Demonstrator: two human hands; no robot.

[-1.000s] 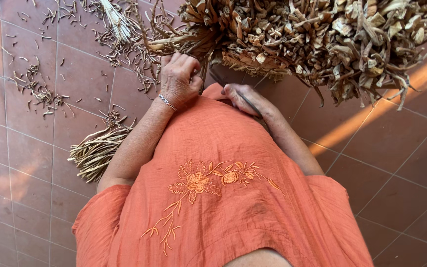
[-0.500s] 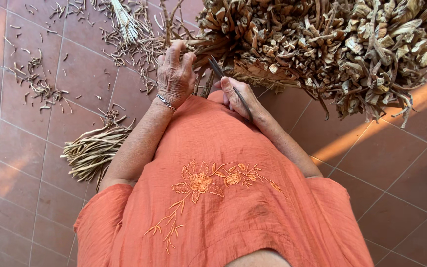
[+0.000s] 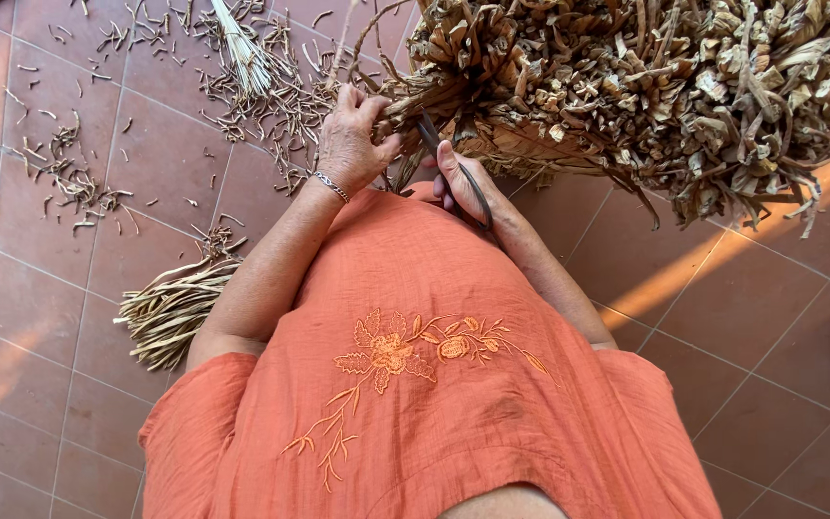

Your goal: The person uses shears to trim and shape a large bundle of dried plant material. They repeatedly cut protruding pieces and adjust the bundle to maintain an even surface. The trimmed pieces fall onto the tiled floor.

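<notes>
The left hand (image 3: 353, 144), a thin bracelet (image 3: 331, 185) at its wrist, has its grip closed around a tuft of dried stalks (image 3: 420, 96) that sticks out from the near left edge of a big heap of dried brown plant material (image 3: 646, 86). That heap fills the far right of the view and rests on a floor of reddish tiles (image 3: 60, 288). Just right of the left hand, the right hand (image 3: 468, 187) holds a dark, thin curved blade (image 3: 453, 168); its grip is closed on the tool, whose tip points up toward the tuft and lies right beside it, though whether blade and stalks touch cannot be told. The two hands are close together, just beyond the front of an orange garment (image 3: 415, 384) embroidered with a flower sprig, which takes up the near middle of the scene. On the floor to the near left lies a neat bundle of pale trimmed strips (image 3: 170, 308), well apart from the hands. Farther off to the left, short dark offcuts (image 3: 79, 178) are scattered over the tiles, and a pale, fanned tuft of fibres (image 3: 242, 48) lies at the far edge among more scraps.
</notes>
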